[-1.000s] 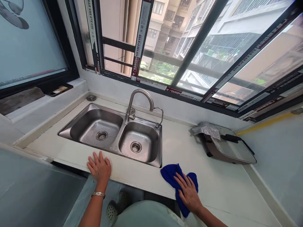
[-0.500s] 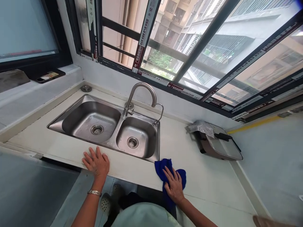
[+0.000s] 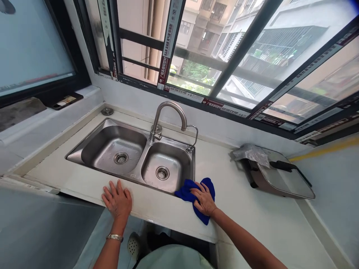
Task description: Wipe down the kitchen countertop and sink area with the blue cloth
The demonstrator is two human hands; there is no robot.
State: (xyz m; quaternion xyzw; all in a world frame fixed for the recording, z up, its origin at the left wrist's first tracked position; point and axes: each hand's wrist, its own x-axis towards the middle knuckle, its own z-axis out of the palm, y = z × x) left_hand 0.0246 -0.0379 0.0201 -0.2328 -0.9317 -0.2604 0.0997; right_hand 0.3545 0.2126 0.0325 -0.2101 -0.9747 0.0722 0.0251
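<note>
My left hand (image 3: 117,200) lies flat on the front strip of the white countertop (image 3: 92,185), fingers spread, holding nothing. With bent fingers, my right hand (image 3: 204,200) grips a crumpled blue cloth (image 3: 187,189) and presses it onto the counter at the front right corner of the sink. Part of the cloth overlaps the rim of the small basin (image 3: 148,183); another part trails toward the counter's front edge. To the left is the larger steel basin (image 3: 84,154). Both basins show wet drops around their drains.
Behind the basins rises a curved faucet (image 3: 168,104), with a thin spout (image 3: 197,134) beside it. A lidded electric pan (image 3: 266,183) with bubble wrap (image 3: 252,154) stands at the right. A phone (image 3: 67,101) lies on the left ledge. Window frames (image 3: 213,102) run along the back.
My right hand has slid the blue cloth left and away from me, from the counter's front edge to the sink's corner. My left hand stays flat on the counter. The view has shifted slightly.
</note>
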